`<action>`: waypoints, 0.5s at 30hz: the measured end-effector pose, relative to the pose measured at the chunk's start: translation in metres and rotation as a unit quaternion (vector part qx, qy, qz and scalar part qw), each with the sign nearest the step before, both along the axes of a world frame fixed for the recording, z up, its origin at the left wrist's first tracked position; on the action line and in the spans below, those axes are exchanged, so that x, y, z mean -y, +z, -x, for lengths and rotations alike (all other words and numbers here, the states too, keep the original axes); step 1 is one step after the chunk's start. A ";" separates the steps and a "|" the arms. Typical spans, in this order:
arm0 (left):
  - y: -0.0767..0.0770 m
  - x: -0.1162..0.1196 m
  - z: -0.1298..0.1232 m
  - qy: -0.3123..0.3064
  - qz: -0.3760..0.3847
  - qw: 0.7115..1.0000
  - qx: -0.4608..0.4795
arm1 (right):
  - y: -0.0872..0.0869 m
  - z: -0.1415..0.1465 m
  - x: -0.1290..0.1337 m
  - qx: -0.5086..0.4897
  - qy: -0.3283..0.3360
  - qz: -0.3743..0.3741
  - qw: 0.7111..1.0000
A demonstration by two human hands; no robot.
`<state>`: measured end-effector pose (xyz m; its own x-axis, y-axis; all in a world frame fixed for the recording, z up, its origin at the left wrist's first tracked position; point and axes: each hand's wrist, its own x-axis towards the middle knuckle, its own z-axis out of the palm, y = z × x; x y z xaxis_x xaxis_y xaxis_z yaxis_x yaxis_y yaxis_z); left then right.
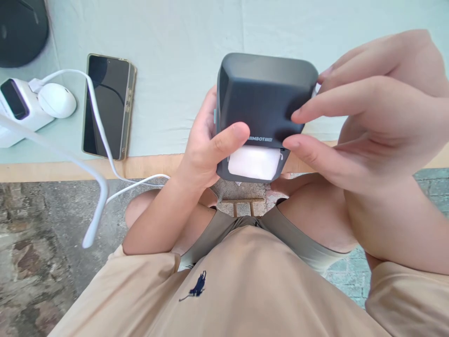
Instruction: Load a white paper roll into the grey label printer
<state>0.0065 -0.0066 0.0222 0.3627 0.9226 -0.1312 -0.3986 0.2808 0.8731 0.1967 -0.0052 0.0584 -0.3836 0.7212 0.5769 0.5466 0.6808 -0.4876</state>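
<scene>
A dark label printer (266,100) with "NIIMBOT" lettering is held up near the table's front edge. White label paper (254,162) shows at its lower, near end. My left hand (208,145) grips the printer from the left, thumb on top and the other fingers mostly hidden beneath. On the right side, my right hand (372,107) has its thumb and fingers apart, the tips at or just over the printer's right edge. A small white bit shows by that edge near the fingers; what it is I cannot make out.
A phone (107,105) in a clear case lies left on the pale tablecloth (168,56). Beside it are a white power strip (28,117) with a plugged-in charger (57,100) and a looping white cable (94,103). A black round object (21,32) sits far left.
</scene>
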 end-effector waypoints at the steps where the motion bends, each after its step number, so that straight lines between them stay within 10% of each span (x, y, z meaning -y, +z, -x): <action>1: 0.002 0.001 -0.001 -0.002 -0.004 1.000 -0.001 | 0.000 0.003 0.001 -0.009 -0.004 0.000 1.000; 15: 0.003 0.002 -0.001 0.013 -0.039 0.999 -0.009 | 0.009 0.007 0.008 0.089 -0.077 0.039 0.992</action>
<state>0.0078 -0.0085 0.0254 0.3365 0.9395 -0.0644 -0.3884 0.2008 0.8993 0.1901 -0.0134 0.0677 -0.3573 0.8186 0.4497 0.7234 0.5471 -0.4212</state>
